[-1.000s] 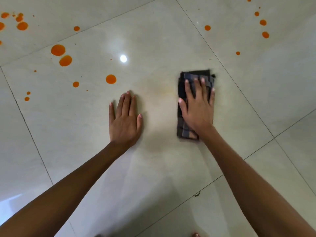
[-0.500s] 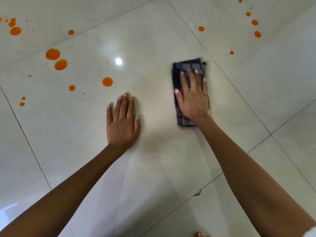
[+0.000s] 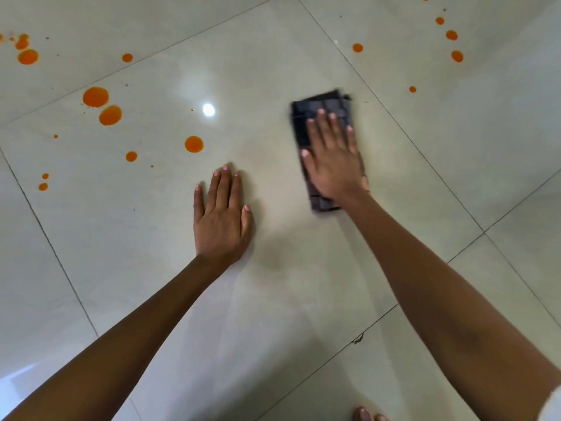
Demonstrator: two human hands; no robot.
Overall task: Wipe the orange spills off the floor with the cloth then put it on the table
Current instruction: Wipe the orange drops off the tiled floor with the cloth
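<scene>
A dark checked cloth (image 3: 301, 126), folded into a long strip, lies on the pale tiled floor (image 3: 273, 284). My right hand (image 3: 334, 161) presses flat on it, fingers spread, covering its middle. My left hand (image 3: 220, 221) rests flat and open on the floor to the left of the cloth, holding nothing. Orange spills dot the floor: two large blobs (image 3: 95, 97) at the upper left, a round drop (image 3: 193, 144) just beyond my left hand, several smaller ones around them. More drops (image 3: 451, 34) sit at the upper right, beyond the cloth. No table is in view.
Dark grout lines (image 3: 425, 159) cross the glossy tiles, and a lamp's reflection (image 3: 208, 110) shines between the hands. A chip marks one grout line (image 3: 358, 338). Bare toes (image 3: 365, 414) show at the bottom edge.
My right hand has pushed the cloth forward, away from me, along the tile. My left hand has stayed flat in the same place on the floor.
</scene>
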